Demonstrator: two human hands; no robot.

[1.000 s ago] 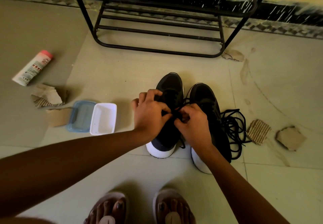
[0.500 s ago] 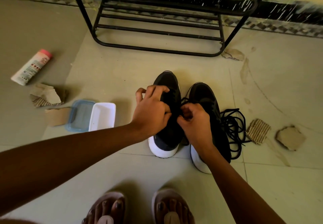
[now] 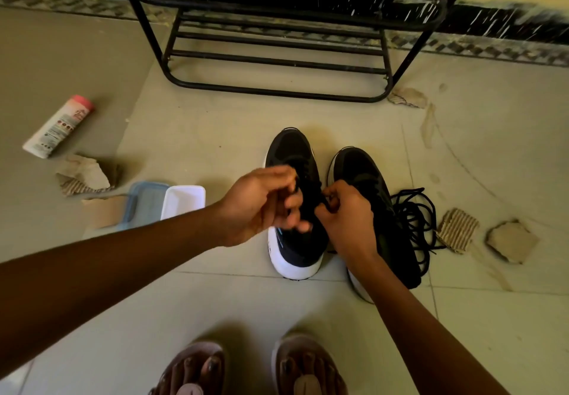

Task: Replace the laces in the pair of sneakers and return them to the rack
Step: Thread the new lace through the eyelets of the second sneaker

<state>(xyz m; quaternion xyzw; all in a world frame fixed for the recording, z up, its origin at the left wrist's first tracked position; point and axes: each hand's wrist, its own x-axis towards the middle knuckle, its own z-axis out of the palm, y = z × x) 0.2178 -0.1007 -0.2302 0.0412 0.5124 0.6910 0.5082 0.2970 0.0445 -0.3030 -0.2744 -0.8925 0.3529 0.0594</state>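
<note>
Sneakers (image 3: 291, 151): black, white-soled, set side by side on the floor (image 3: 215, 136), toes pointed at the rack (image 3: 277, 62), near it but apart from it. Heels are turned toward two sandalled feet (image 3: 308, 364) at the bottom edge.

Both hands are held over the sneaker on the camera's left.
- Left hand (image 3: 261, 206): fingers curled, a dark lace (image 3: 296, 187) pinched between thumb and fingertips. The outline is blurred, so the grip is not sharply seen.
- Right hand (image 3: 348, 219): fingers curled tight, lace pinched above the middle of the shoe. How the lace runs through the eyelets cannot be told, black on black.
- The two hands are close together.

A tangle of spare laces (image 3: 412, 219), black, is seen on the floor against the outer side of the other sneaker.

Also noted on the floor:
- white tub (image 3: 183, 205) with a blue lid (image 3: 144, 200) touching its side, partly hidden by the left forearm;
- tube (image 3: 58, 126) with a pink cap, lying flat, well apart from the shoes;
- cardboard scraps (image 3: 457, 230) beside the laces, near the tube and by the rack foot.
</note>
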